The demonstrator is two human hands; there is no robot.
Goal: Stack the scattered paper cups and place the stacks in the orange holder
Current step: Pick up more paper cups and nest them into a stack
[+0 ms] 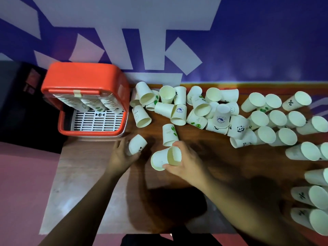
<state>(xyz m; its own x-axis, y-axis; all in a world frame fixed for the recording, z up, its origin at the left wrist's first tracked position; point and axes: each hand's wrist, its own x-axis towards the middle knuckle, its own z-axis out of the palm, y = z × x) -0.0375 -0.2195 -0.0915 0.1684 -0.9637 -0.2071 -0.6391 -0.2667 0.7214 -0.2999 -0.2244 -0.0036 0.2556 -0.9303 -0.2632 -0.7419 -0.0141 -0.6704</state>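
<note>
View from above of two bare arms reaching over a wooden table point(88, 167). The left hand point(121, 154) curls its fingers around a panda-print paper cup point(137, 144), which is tipped on its side with its base pointing away from the person. The right hand point(185, 161) grips a pair of paper cups point(166, 158) lying sideways between thumb and fingers. One seems to sit partly inside the other, though how deep cannot be told. The two hands are near each other but apart.

Just beyond the right hand's fingertips a leaf-print paper cup point(170, 134) stands upside down on the table.

Beyond the left hand and a little to its left sits the orange holder point(83, 75), open toward the camera. Three cup stacks point(92, 102) lie side by side in its far end, above a white slotted grid point(96, 120).

Beyond both hands, and spreading far to the right of the right hand, lie many scattered paper cups point(200, 108). Most are on their sides and touching one another, and some bear green leaf, blue round or panda prints. More cups point(310, 197) lie in rows well to the right of the right forearm.

Behind the table is a blue wall point(266, 41) with large white shapes.
</note>
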